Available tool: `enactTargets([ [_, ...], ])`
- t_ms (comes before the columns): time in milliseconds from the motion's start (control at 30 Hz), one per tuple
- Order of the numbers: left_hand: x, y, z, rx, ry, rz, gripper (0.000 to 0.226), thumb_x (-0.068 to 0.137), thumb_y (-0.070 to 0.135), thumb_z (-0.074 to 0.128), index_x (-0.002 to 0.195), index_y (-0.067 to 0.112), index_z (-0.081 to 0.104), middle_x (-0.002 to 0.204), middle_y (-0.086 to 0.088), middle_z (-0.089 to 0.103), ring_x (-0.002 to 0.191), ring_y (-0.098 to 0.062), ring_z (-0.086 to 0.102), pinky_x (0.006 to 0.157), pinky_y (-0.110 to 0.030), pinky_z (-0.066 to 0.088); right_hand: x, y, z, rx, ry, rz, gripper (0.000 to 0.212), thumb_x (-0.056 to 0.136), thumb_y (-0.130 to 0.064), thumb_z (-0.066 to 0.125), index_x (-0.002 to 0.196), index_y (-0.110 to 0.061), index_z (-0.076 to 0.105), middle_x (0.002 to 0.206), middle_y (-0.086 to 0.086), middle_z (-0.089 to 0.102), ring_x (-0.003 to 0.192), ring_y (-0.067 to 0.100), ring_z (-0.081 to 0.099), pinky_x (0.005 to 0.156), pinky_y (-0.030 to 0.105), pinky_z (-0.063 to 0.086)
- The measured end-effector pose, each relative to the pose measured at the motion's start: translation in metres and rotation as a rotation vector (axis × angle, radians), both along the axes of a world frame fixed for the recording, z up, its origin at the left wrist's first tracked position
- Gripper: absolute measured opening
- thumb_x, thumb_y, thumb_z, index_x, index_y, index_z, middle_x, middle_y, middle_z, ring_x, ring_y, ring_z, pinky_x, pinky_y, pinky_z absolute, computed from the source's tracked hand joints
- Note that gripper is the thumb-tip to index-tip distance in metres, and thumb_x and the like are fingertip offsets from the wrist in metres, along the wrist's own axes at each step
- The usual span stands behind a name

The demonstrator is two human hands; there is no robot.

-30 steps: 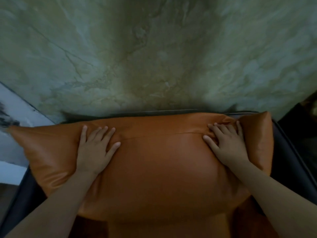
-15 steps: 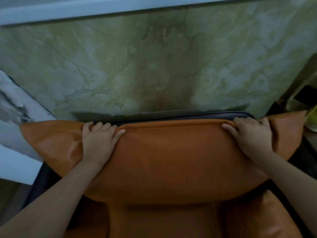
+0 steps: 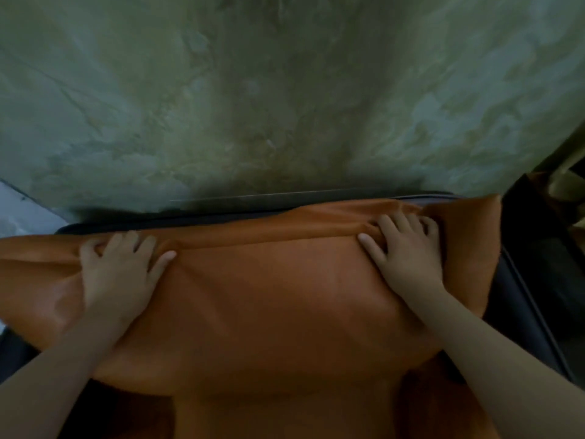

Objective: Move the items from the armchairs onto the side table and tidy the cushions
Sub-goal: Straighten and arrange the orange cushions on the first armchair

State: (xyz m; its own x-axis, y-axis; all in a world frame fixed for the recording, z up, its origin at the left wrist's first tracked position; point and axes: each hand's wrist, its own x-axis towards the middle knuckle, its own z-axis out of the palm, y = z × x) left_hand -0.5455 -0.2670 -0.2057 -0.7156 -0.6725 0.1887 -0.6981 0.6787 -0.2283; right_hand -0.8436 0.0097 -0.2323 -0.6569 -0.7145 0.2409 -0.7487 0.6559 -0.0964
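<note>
A large orange leather cushion (image 3: 272,299) leans against the dark back of the armchair (image 3: 519,299), filling the middle of the view. My left hand (image 3: 117,274) lies on its upper left part, fingers curled into a fold of the leather. My right hand (image 3: 408,248) rests on the upper right part, fingers pressed into the creased top edge. Both hands grip the cushion near its top seam. The orange seat cushion (image 3: 285,416) shows below.
A greenish marbled wall (image 3: 285,90) stands right behind the armchair. A white panel (image 3: 19,210) sits at the far left. Dark chair frame and blurred objects (image 3: 563,191) are at the right edge.
The view has tilted down and closer. My hands have slid from the cushion's top edge slightly onto its front, and the leather now bunches under the fingers.
</note>
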Motion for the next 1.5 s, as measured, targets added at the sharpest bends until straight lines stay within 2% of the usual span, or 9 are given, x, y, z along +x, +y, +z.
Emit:
enactTargets([
  [133,-0.024,-0.002,-0.030,0.135,0.023,-0.060,0.076,0.092,0.058,0.022,0.135,0.000,0.043,0.136,-0.020,0.047,0.128,-0.034,0.042,0.115,-0.052,0.011,-0.003,0.003,-0.045,-0.028,-0.142,-0.002,0.064,0.092,-0.053,0.028,0.140,-0.013,0.042,0.146,0.009,0.041,0.138,0.024,0.032,0.114,0.044,0.014],
  [233,-0.030,-0.013,-0.041,0.183,0.060,-0.058,0.080,0.093,0.059,0.012,0.144,0.000,0.031,0.148,-0.019,0.035,0.140,-0.030,0.028,0.118,-0.050,0.003,-0.011,-0.016,-0.052,-0.098,-0.220,0.046,0.067,0.093,-0.049,0.029,0.147,-0.009,0.028,0.154,0.011,0.026,0.145,0.022,0.016,0.118,0.042,0.004],
  [400,-0.039,-0.019,-0.043,0.219,0.056,-0.046,0.081,0.094,0.060,0.009,0.146,0.001,0.027,0.152,-0.017,0.029,0.145,-0.027,0.018,0.118,-0.052,0.003,-0.018,-0.026,-0.053,-0.109,-0.248,0.061,0.068,0.093,-0.048,0.029,0.147,-0.007,0.025,0.155,0.014,0.023,0.145,0.025,0.013,0.117,0.042,0.003],
  [600,-0.040,-0.017,-0.047,0.164,-0.055,-0.033,0.086,0.093,0.062,0.001,0.144,0.000,0.033,0.150,-0.018,0.032,0.143,-0.028,0.022,0.117,-0.052,0.005,-0.021,-0.024,-0.054,-0.066,-0.198,0.042,0.071,0.092,-0.053,0.025,0.146,-0.007,0.030,0.154,0.014,0.028,0.144,0.026,0.020,0.117,0.040,0.004],
  [767,-0.025,-0.006,-0.037,0.097,-0.199,-0.035,0.091,0.087,0.066,-0.006,0.146,0.010,0.034,0.152,-0.010,0.035,0.144,-0.023,0.024,0.116,-0.049,0.002,-0.014,-0.011,-0.041,0.111,-0.128,-0.011,0.081,0.084,-0.064,0.012,0.144,-0.015,0.037,0.152,0.006,0.034,0.141,0.022,0.027,0.115,0.043,0.014],
  [933,0.000,0.020,-0.002,0.115,-0.076,-0.028,0.079,0.092,0.062,0.001,0.147,0.014,0.032,0.152,-0.007,0.036,0.144,-0.020,0.022,0.118,-0.044,0.004,0.008,0.001,0.005,0.169,-0.019,-0.014,0.077,0.083,-0.061,0.013,0.133,-0.017,0.052,0.140,0.008,0.051,0.131,0.025,0.044,0.111,0.044,0.022],
  [1100,0.047,0.072,0.026,0.186,0.116,-0.066,0.065,0.096,0.051,0.014,0.148,0.016,0.032,0.150,-0.006,0.038,0.143,-0.020,0.026,0.118,-0.042,0.006,0.078,0.007,0.046,-0.013,0.005,0.075,0.057,0.093,-0.043,0.027,0.133,-0.012,0.052,0.139,0.010,0.051,0.131,0.027,0.044,0.112,0.046,0.025],
  [1300,0.135,0.115,0.027,0.252,0.152,-0.080,0.060,0.098,0.048,0.022,0.147,0.016,0.033,0.149,-0.006,0.040,0.142,-0.021,0.029,0.117,-0.041,0.009,0.206,0.003,0.051,-0.004,-0.129,0.205,0.057,0.095,-0.045,0.021,0.139,-0.018,0.045,0.148,0.005,0.041,0.139,0.021,0.033,0.115,0.043,0.020],
  [1500,0.255,0.147,0.010,0.407,0.217,0.027,0.068,0.095,0.058,0.020,0.152,0.022,0.019,0.157,-0.001,0.024,0.146,-0.015,0.013,0.120,-0.037,0.006,0.347,0.003,0.023,0.023,-0.309,0.264,0.061,0.094,-0.050,0.020,0.143,-0.021,0.041,0.151,0.002,0.036,0.142,0.017,0.027,0.115,0.035,0.011],
])
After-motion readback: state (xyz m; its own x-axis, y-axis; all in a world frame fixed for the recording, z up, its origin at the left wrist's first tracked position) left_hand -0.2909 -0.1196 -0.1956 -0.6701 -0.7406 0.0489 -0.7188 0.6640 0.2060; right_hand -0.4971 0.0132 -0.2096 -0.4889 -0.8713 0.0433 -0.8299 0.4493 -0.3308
